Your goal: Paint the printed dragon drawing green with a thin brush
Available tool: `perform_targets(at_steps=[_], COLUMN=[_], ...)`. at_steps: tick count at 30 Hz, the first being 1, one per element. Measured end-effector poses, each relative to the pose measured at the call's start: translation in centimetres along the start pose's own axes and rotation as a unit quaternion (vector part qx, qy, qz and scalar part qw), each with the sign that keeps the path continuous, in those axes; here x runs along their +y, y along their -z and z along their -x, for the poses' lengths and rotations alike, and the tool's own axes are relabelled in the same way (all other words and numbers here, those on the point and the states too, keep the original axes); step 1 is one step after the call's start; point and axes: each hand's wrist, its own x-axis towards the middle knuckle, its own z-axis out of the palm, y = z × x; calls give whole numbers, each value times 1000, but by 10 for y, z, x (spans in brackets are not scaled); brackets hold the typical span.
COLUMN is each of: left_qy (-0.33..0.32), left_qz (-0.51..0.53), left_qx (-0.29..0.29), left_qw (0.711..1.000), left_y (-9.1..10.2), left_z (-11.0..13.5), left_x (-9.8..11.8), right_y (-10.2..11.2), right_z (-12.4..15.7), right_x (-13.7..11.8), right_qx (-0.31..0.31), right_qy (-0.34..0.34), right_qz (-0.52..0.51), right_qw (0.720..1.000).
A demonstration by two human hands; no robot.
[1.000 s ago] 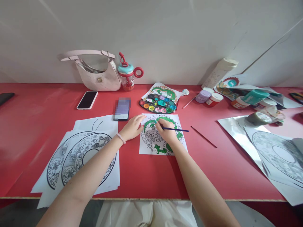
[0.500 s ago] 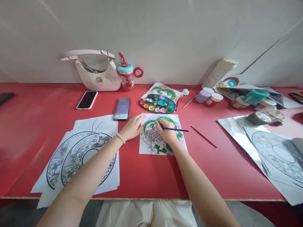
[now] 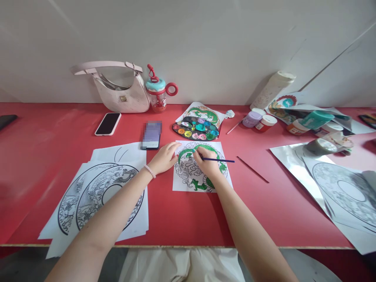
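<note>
A sheet with a round dragon drawing (image 3: 188,176), partly painted green, lies flat on the red table. My right hand (image 3: 205,162) rests on it, fingers pinched round a dark blue paintbrush (image 3: 219,159) whose tip is over the upper left of the design. At the sheet's left edge lies my left hand (image 3: 164,158), fingers stretched out and touching the paper. Just behind the sheet sits a paint palette (image 3: 195,129) with many colours, overlapping a finished-looking green and orange dragon picture (image 3: 202,111).
Left are printed sheets (image 3: 132,219), two phones (image 3: 108,124), a white handbag (image 3: 123,98) and a cup with a straw (image 3: 158,94). Right are a thin brush (image 3: 252,169), paint jars (image 3: 266,123), a cloudy water cup (image 3: 321,147), a white bottle (image 3: 273,90) and more drawings (image 3: 346,196).
Almost nothing differs. My right hand and the paintbrush have shifted very slightly over the drawing; my left hand stays in place.
</note>
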Motion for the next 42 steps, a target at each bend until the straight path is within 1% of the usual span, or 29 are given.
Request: perform_targets(at_steps=[22, 42], left_qy=[6, 2], left_qz=[-2, 3], left_qx=[-6, -3], left_qw=[1000, 1000], left_y=[1, 1], left_z=[0, 0], left_x=[3, 2], right_y=[1, -1], right_z=[0, 0], right_x=[-2, 0], right_qx=[10, -12], right_qy=[-3, -6], right_qz=[2, 2], right_qw=[1000, 1000])
